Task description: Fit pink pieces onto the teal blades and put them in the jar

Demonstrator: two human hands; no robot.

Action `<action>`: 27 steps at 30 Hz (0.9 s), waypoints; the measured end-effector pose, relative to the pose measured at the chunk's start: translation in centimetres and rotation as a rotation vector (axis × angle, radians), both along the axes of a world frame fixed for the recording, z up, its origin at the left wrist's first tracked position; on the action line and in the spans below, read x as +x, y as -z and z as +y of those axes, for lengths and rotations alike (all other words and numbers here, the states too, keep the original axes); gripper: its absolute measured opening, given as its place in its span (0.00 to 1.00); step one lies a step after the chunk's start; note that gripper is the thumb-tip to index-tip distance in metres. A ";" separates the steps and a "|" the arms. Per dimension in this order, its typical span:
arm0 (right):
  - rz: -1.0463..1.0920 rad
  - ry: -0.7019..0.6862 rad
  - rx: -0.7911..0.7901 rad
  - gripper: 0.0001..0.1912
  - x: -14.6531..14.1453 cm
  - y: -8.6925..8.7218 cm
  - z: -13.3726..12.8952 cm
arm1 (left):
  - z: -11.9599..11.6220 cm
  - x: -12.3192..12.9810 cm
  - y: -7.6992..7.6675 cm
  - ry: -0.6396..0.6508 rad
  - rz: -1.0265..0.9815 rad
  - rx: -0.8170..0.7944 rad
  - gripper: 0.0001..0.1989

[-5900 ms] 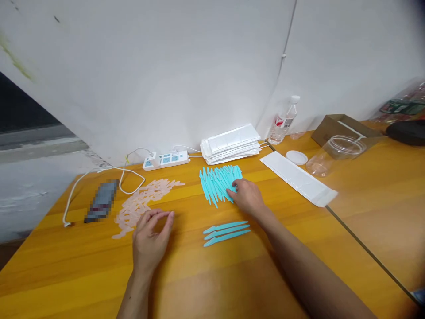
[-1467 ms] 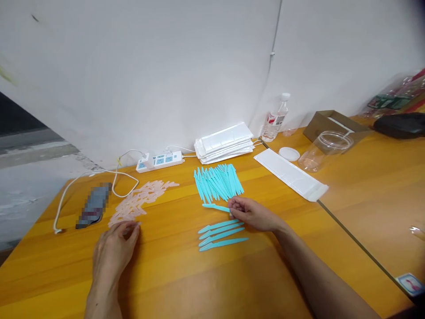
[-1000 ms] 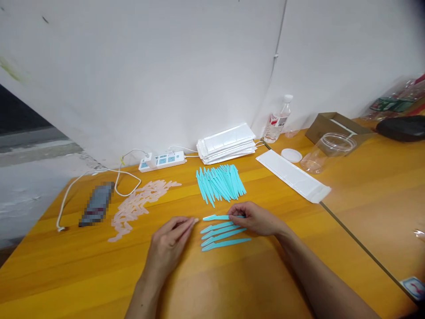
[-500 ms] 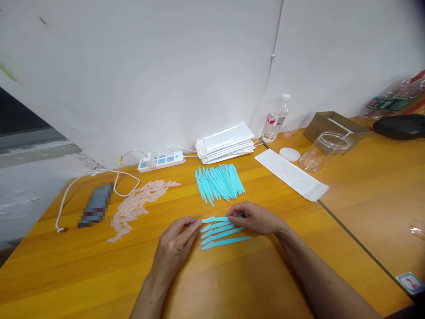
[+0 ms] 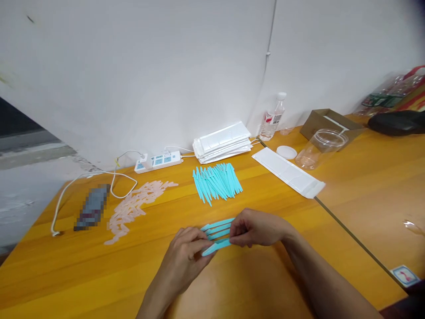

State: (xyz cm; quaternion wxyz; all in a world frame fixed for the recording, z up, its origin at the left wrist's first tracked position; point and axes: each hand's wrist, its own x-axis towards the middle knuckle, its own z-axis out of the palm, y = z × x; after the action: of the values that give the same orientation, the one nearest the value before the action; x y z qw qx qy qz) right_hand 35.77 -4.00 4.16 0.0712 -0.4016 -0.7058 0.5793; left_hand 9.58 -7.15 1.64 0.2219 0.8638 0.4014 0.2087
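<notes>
Two hands pinch one turquoise stick; a clear jar sits uncapped

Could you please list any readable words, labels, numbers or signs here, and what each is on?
No text can be read with certainty.
Bottle label: too small to read.
Green label, far right: blurred.
Sticker, lower right: red mark, not legible.
Power strip: markings too small.

From held teal piece: tabletop passable at 6 o'clock; teal row, teal pile block 12, pink pile 10.
</notes>
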 end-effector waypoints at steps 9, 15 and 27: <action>-0.217 -0.046 0.360 0.11 -2.3 0.2 -1.4 | -0.4 0.0 -0.1 0.077 0.242 -0.058 0.03; -0.354 0.156 0.454 0.11 -1.2 0.3 -0.6 | -0.1 -0.5 -0.2 -0.021 0.242 -0.041 0.06; -0.696 0.541 0.628 0.18 -4.0 2.6 7.2 | 2.5 -11.9 -1.0 -0.747 0.279 0.001 0.18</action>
State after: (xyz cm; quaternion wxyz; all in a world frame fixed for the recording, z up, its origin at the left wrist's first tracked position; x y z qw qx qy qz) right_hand 31.73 3.19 1.56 0.0963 -0.6965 -0.6983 0.1340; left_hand -2.28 -4.62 2.67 0.0733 0.6784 0.7143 0.1558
